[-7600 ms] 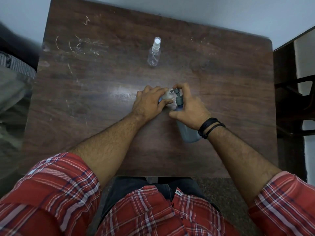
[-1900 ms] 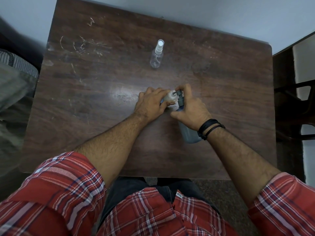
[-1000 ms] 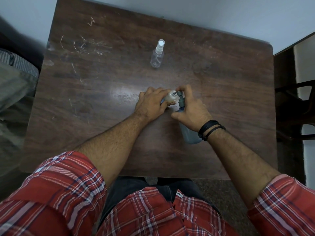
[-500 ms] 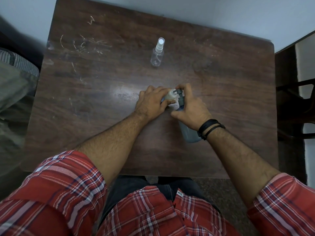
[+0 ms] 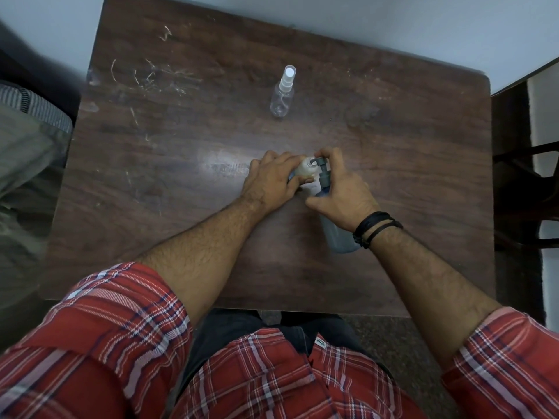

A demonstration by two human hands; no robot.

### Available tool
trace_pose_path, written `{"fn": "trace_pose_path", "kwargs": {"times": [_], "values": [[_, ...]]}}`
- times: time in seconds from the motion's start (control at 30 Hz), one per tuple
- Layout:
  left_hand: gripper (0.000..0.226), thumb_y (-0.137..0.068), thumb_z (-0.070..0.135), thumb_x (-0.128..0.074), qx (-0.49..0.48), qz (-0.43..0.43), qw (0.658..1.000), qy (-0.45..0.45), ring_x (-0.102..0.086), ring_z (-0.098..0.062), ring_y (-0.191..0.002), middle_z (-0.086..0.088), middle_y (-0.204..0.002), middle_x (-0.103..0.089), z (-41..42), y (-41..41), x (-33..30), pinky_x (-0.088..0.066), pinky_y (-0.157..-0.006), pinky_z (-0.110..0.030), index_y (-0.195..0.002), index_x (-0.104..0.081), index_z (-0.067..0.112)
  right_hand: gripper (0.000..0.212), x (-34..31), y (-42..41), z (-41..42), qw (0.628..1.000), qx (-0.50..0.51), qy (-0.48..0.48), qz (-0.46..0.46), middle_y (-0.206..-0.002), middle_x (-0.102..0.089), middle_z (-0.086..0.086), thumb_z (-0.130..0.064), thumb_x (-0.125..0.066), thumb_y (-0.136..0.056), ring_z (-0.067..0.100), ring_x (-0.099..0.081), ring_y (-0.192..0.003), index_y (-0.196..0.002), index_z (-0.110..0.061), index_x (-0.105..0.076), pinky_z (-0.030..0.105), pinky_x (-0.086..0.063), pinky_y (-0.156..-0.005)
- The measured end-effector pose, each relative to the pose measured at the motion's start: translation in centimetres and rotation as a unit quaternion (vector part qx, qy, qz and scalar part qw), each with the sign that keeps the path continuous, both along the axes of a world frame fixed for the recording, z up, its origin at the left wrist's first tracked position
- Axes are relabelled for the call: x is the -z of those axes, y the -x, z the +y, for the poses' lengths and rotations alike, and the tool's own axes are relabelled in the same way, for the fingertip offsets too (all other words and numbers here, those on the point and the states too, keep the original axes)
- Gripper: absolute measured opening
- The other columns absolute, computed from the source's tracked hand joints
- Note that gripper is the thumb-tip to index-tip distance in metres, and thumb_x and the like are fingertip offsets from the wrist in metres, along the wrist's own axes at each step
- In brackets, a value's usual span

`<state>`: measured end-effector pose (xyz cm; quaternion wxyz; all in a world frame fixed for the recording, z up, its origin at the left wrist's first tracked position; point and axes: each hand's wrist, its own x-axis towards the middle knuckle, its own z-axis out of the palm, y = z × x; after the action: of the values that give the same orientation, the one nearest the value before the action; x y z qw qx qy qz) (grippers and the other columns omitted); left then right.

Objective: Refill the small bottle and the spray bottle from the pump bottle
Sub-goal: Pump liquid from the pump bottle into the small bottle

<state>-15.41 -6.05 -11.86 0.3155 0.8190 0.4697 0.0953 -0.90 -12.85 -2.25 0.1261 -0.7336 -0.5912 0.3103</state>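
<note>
Your left hand (image 5: 272, 181) is wrapped around the small bottle (image 5: 306, 170), fingers curled about its pale body, holding it upright near the middle of the wooden table (image 5: 151, 176). Your right hand (image 5: 341, 192) grips the pump bottle (image 5: 340, 237) just to the right of it: the fingers curl over the grey pump head (image 5: 323, 169) and the thumb lies along the near side of the neck. The pump's spout reaches left over the small bottle's open mouth, so the two bottles sit touching or nearly so, right between your hands. The pump bottle's blue-grey body shows below your right wrist, beside the black bands (image 5: 375, 228) you wear there. The spray bottle (image 5: 282, 92) stands upright by itself on the far side of the table, well apart from both hands, clear-bodied with a white cap on top.
</note>
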Motion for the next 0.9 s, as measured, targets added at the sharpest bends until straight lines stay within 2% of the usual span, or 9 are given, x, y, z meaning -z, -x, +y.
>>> {"fn": "trace_pose_path", "kwargs": {"times": [0.17, 0.27, 0.43, 0.63, 0.77, 0.9], "values": [[0.046, -0.097, 0.053, -0.049, 0.002, 0.000, 1.000, 0.000, -0.045, -0.020, -0.117, 0.012, -0.133, -0.057, 0.02, 0.00, -0.22, -0.032, -0.094, -0.041, -0.140, -0.050, 0.035, 0.062, 0.01, -0.18, 0.29, 1.000, 0.000, 0.007, 0.002, -0.095, -0.061, -0.006, -0.022, -0.074, -0.074, 0.019, -0.062, -0.077, -0.123, -0.025, -0.038, 0.029, -0.046, -0.066], [0.047, -0.097, 0.054, -0.048, 0.001, 0.002, 1.000, 0.002, -0.045, -0.020, -0.118, 0.012, -0.132, -0.057, -0.03, -0.03, -0.26, -0.032, -0.094, -0.042, -0.140, -0.050, 0.035, 0.057, -0.03, -0.19, 0.69, 1.000, -0.001, 0.009, 0.008, -0.093, -0.062, -0.004, -0.024, -0.075, -0.074, 0.019, -0.062, -0.077, -0.117, -0.024, -0.038, 0.031, -0.049, -0.065], [0.048, -0.097, 0.056, -0.048, -0.001, 0.000, 1.000, 0.006, -0.045, -0.019, -0.117, 0.012, -0.130, -0.057, 0.08, -0.05, -0.19, -0.030, -0.093, -0.039, -0.139, -0.050, 0.034, 0.064, -0.14, -0.13, 0.59, 1.000, -0.001, 0.006, 0.008, -0.098, -0.063, -0.004, -0.023, -0.074, -0.074, 0.019, -0.062, -0.079, -0.127, -0.024, -0.038, 0.031, -0.051, -0.069], [0.048, -0.097, 0.055, -0.048, 0.000, -0.004, 1.000, 0.003, -0.045, -0.019, -0.118, 0.013, -0.133, -0.057, 0.02, 0.00, -0.22, -0.033, -0.096, -0.041, -0.140, -0.050, 0.034, 0.069, -0.33, -0.39, 0.29, 1.000, -0.006, 0.010, 0.003, -0.084, -0.053, -0.016, -0.020, -0.074, -0.073, 0.005, -0.054, -0.067, -0.132, -0.024, -0.037, 0.018, -0.037, -0.055], [0.047, -0.098, 0.055, -0.048, 0.003, -0.003, 1.000, -0.002, -0.045, -0.019, -0.118, 0.013, -0.131, -0.057, 0.01, 0.00, -0.25, -0.028, -0.092, -0.037, -0.139, -0.050, 0.035, 0.061, -0.45, -0.56, 0.43, 1.000, -0.010, 0.017, 0.004, -0.078, -0.050, -0.018, -0.018, -0.074, -0.074, 0.001, -0.050, -0.064, -0.125, -0.022, -0.040, 0.019, -0.034, -0.052], [0.046, -0.098, 0.053, -0.049, 0.002, 0.001, 1.000, -0.004, -0.045, -0.020, -0.118, 0.013, -0.132, -0.057, 0.04, -0.02, -0.16, -0.028, -0.091, -0.037, -0.140, -0.050, 0.034, 0.058, -0.42, -0.52, 0.76, 1.000, -0.011, 0.014, 0.001, -0.081, -0.051, -0.017, -0.020, -0.075, -0.075, 0.000, -0.052, -0.067, -0.121, -0.022, -0.039, 0.019, -0.036, -0.052]]}}
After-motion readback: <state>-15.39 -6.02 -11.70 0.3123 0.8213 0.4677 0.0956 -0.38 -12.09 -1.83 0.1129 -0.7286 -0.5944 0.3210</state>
